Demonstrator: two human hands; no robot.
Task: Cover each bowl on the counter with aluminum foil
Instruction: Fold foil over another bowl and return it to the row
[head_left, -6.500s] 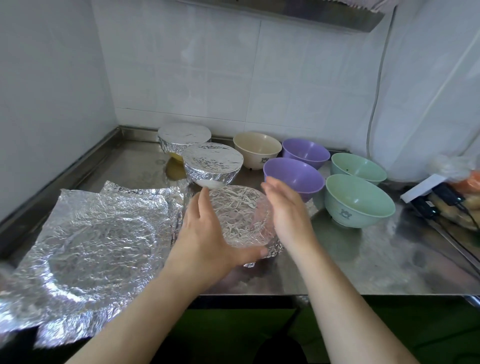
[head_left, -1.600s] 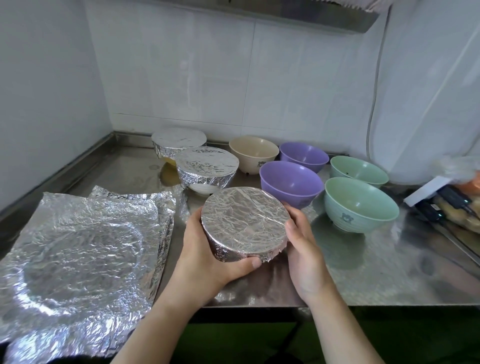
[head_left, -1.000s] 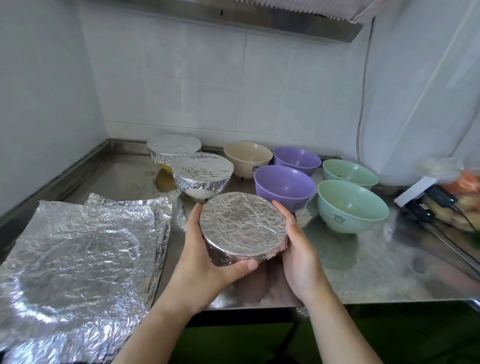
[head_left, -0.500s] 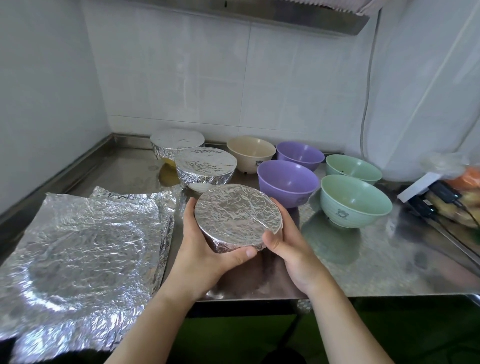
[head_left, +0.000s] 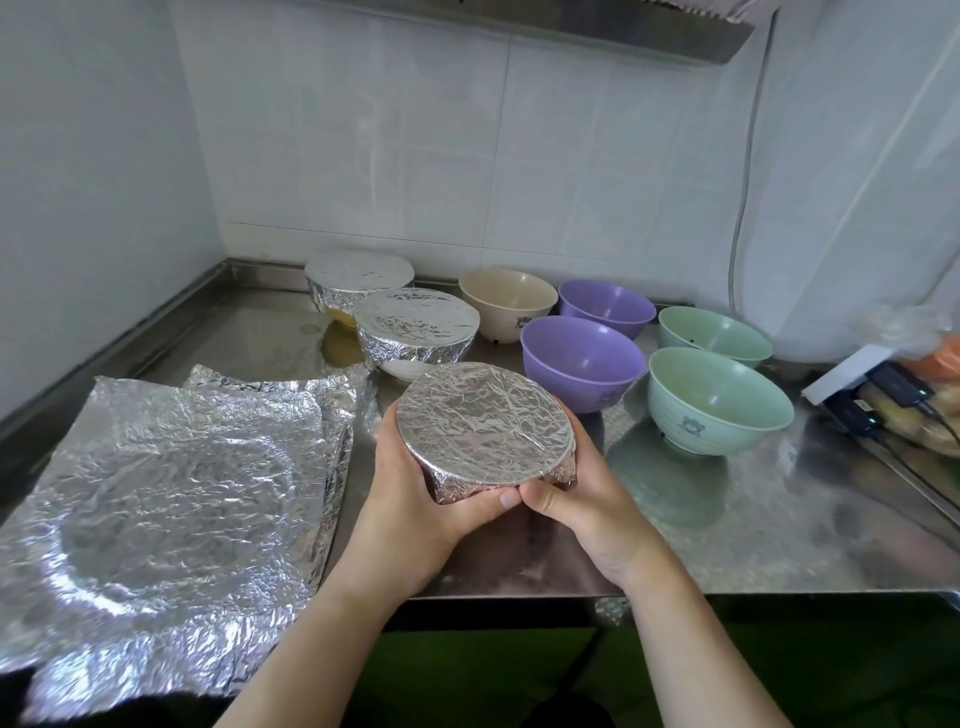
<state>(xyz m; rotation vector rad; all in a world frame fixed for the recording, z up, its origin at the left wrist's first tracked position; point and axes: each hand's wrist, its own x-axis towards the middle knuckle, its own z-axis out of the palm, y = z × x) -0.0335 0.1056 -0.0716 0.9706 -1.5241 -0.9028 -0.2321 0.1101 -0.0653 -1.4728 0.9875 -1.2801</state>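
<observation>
A foil-covered bowl is held between both hands, tilted toward me above the steel counter. My left hand cups its left side and my right hand its right side, thumbs meeting along the front foil edge. Two more foil-covered bowls stand at the back left. Uncovered behind are a cream bowl, two purple bowls and two green bowls. Loose foil sheets lie stacked at the left.
White tiled walls close the back and left. A cable hangs down the wall at the right. A power strip with plugs and a plastic bag lie at the far right. The counter's front edge runs just below my wrists.
The wrapped bowl has been pressed smooth, lifted and tilted toward me. My right thumb has come round to the front edge, meeting the left thumb.
</observation>
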